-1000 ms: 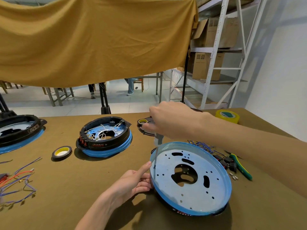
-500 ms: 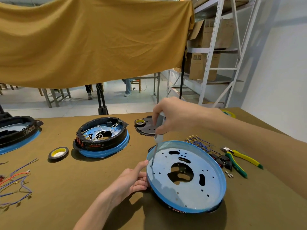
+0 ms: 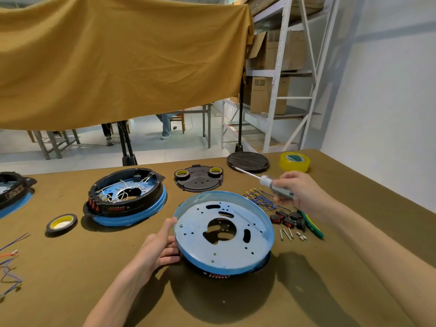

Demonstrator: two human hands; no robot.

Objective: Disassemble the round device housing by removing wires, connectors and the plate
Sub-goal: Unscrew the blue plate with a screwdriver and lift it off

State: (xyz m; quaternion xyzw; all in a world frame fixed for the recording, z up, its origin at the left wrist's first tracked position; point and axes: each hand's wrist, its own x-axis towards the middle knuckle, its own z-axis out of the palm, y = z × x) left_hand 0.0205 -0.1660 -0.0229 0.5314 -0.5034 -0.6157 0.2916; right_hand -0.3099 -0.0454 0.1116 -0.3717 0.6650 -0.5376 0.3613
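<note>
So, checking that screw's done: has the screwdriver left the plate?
Yes. The screwdriver has swung right, off the plate, now over the loose wires.

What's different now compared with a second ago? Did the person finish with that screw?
The right hand has swung the screwdriver up and away to the right, off the blue plate, and now holds it above the loose wires. Whether a screw came out is not visible. The left hand still grips the plate's left rim.

I am counting three round housings (image 3: 224, 232) (image 3: 126, 197) (image 3: 13, 192), four tape rolls (image 3: 294, 162) (image 3: 61, 222) (image 3: 181, 173) (image 3: 215, 171), two dark covers (image 3: 199, 181) (image 3: 247, 161), one screwdriver (image 3: 271, 184), one pair of green pliers (image 3: 310, 224), my two hands (image 3: 158, 250) (image 3: 298, 193)
</note>
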